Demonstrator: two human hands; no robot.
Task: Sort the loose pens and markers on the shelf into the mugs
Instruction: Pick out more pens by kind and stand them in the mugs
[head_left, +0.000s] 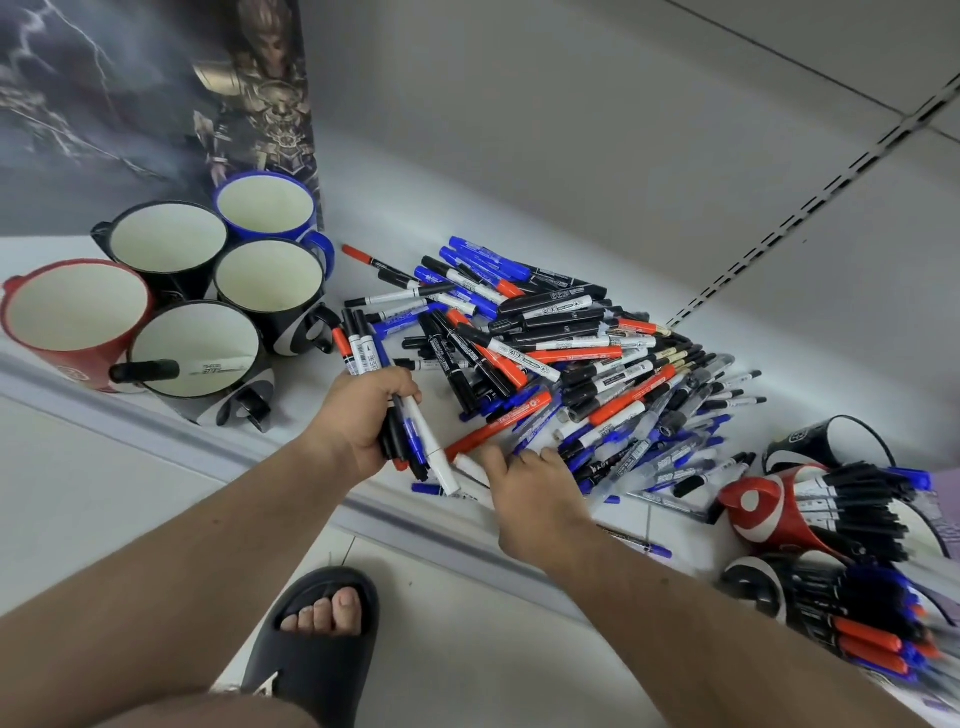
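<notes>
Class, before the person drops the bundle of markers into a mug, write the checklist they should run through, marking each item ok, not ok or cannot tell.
1. Bundle of markers firmly held in the left hand: ok, fingers wrap it.
2. Bundle is one colour only: not ok, black, blue and red caps show.
3. Nearest mug has room: ok, it holds one black marker.
4. The other mugs on the left stand upright: ok.
5. Right hand clear of the path: ok, it rests at the pile.
6. Right hand grips a marker: cannot tell.
</notes>
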